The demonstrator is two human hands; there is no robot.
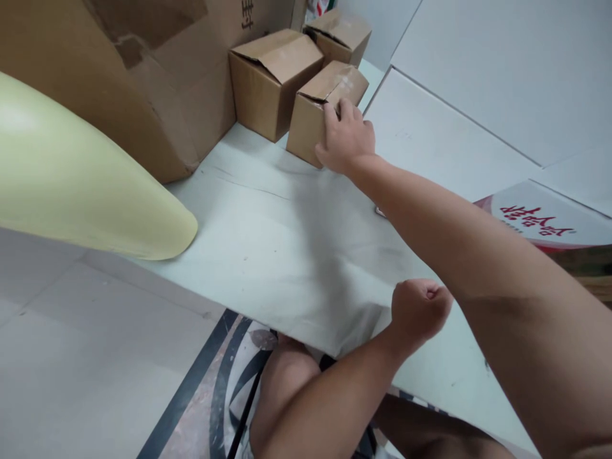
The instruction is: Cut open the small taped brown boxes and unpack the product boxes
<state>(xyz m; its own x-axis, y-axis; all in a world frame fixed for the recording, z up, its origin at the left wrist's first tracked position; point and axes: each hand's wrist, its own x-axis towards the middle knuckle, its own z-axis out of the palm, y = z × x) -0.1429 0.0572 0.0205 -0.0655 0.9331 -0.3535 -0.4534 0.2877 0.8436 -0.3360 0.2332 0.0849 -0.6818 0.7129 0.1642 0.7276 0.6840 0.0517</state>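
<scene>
My right hand reaches out to a small cardboard box and grips its near end. The fingers bend over the box's upper edge, and the hand covers part of that side. This box stands on a pale green table surface, its top flaps slightly parted along the seam. Much closer to my body, my left hand is curled into a fist above the table, below my right forearm. Nothing shows in the fist.
Two more small cardboard boxes, one beside and one behind, stand nearby. A large carton and a pale yellow rounded object take up the left. White panels and a box with red lettering are at the right.
</scene>
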